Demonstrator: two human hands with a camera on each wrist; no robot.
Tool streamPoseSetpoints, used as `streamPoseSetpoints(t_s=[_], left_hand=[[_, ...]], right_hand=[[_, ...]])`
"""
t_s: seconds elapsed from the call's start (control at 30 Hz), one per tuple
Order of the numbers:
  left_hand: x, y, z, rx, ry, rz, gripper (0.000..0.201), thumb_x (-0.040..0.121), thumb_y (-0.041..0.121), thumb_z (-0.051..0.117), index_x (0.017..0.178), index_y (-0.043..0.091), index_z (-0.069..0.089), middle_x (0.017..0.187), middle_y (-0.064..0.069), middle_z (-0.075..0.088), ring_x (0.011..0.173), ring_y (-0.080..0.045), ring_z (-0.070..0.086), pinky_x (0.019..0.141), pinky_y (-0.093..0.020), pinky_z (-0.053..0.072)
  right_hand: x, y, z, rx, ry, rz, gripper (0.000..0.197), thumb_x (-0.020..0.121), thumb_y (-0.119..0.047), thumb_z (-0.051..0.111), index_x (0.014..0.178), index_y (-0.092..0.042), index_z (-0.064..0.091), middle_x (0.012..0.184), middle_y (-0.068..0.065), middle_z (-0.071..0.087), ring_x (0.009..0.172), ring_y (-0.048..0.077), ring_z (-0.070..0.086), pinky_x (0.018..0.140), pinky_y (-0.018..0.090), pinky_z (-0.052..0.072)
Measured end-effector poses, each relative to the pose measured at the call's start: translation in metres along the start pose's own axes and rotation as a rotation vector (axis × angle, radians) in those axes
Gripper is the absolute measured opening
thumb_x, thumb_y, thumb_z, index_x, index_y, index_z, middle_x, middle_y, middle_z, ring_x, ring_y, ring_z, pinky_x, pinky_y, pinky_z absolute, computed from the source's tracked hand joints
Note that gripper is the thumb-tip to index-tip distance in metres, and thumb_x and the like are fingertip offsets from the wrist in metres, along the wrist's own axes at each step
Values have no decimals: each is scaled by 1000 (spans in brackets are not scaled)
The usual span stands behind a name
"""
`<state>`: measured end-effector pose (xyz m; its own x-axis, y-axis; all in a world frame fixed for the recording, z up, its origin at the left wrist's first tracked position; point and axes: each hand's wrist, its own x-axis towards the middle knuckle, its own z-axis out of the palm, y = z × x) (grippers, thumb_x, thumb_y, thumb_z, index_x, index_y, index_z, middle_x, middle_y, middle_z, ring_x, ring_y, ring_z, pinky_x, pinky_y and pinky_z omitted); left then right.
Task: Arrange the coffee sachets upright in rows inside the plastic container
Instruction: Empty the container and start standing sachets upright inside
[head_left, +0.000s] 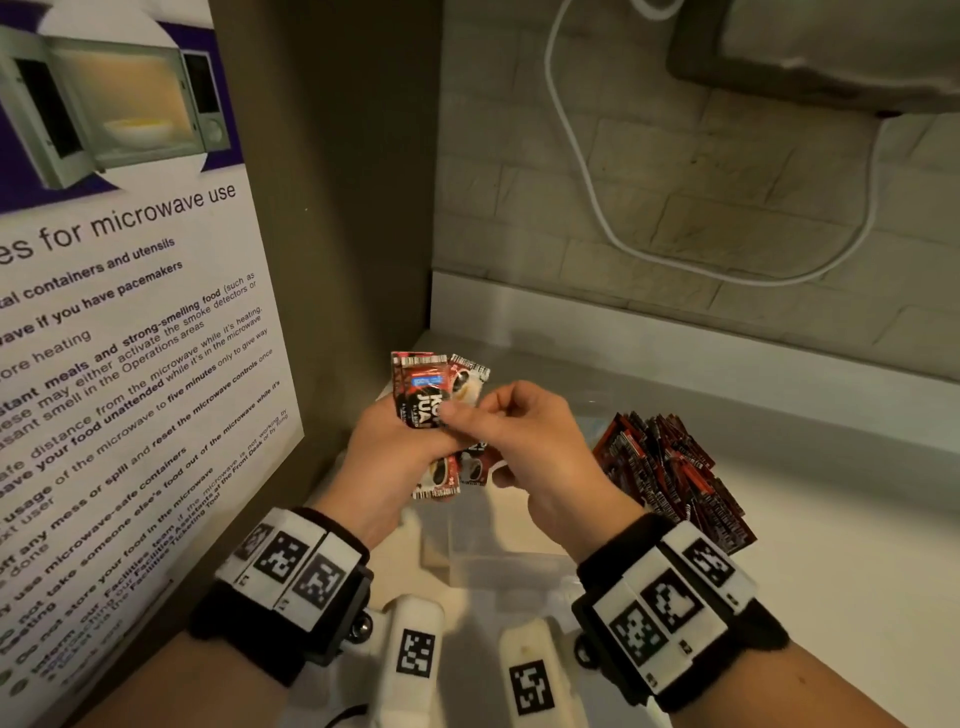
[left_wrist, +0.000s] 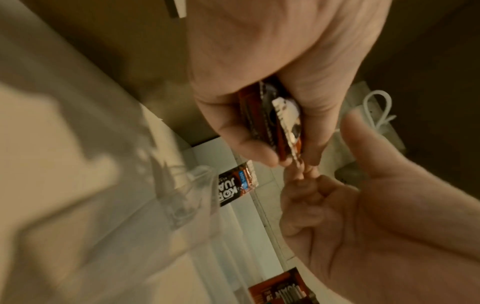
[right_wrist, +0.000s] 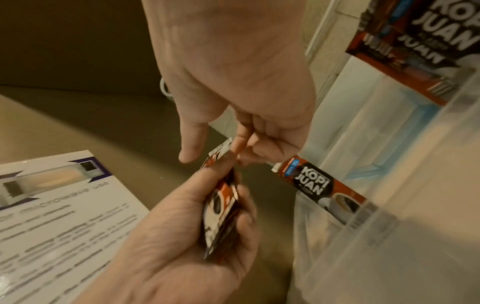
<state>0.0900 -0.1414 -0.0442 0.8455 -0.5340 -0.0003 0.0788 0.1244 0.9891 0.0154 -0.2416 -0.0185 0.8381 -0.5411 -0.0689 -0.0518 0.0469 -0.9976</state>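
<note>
Left of the plastic container (head_left: 498, 561), the left hand (head_left: 387, 457) clutches a small stack of sachets (head_left: 431, 400). Above the container, the right hand (head_left: 524, 441) pinches that stack's edge. Right of it, the loose pile (head_left: 670, 473) waits. Uneven squaring could fan the stack and drop sachets flat.

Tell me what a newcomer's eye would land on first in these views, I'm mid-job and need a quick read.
First, the small stack of coffee sachets that the left hand grips at centre, with the right hand pinching at its edge. Next, the big microwave poster filling the left wall. Then the heap of loose sachets on the white counter to the right, beside the clear plastic container below the hands.
</note>
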Motion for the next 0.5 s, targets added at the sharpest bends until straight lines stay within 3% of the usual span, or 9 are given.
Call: streamPoseSetpoints(t_s=[0.13, 0.23, 0.33, 0.37, 0.43, 0.5], left_hand=[[-5, 3, 3, 113, -109, 37, 43, 68, -17, 71, 98, 14, 71, 90, -6, 75, 86, -22, 72, 77, -38, 59], [-8, 5, 2, 67, -167, 33, 43, 71, -17, 70, 102, 12, 68, 93, -8, 75, 87, -23, 72, 76, -36, 59], [-9, 4, 0, -89, -157, -31, 29, 86, -7, 58, 102, 15, 67, 90, -6, 75, 82, -19, 72, 73, -33, 59], [-8, 4, 0, -129, -139, -45, 28, 88, -6, 56, 102, 16, 67, 89, -6, 75, 80, -18, 72, 70, -31, 59], [-7, 3, -1, -162, -117, -32, 29, 86, -7, 57, 104, 15, 66, 90, -6, 75, 79, -18, 72, 65, -29, 58], [-8, 2, -1, -154, -100, -9, 29, 83, -6, 63, 104, 14, 66, 84, -4, 75, 71, -17, 71, 55, -27, 55]], right_hand=[[-2, -1, 1, 17, 1, 6, 26, 66, -5, 83, 80, -7, 62, 59, -1, 62, 41, 5, 52, 35, 16, 34], [-3, -2, -1, -9, 12, 3, 18, 72, -6, 79, 85, -8, 67, 73, 8, 69, 54, 14, 61, 43, 23, 46], [-1, -3, -5, -37, -5, 15, 21, 78, -10, 75, 96, -6, 65, 85, 13, 72, 64, 21, 68, 56, 36, 55], [-2, -5, -6, -35, -10, 26, 22, 79, -11, 74, 97, -4, 63, 82, 13, 71, 60, 18, 68, 50, 32, 55], [-1, -6, -9, -56, 18, 54, 28, 78, -16, 76, 93, 0, 59, 72, 10, 65, 45, 10, 60, 38, 20, 42], [1, -5, -12, -99, 38, 71, 27, 78, -20, 77, 84, -3, 57, 56, 5, 57, 35, 7, 47, 36, 17, 31]])
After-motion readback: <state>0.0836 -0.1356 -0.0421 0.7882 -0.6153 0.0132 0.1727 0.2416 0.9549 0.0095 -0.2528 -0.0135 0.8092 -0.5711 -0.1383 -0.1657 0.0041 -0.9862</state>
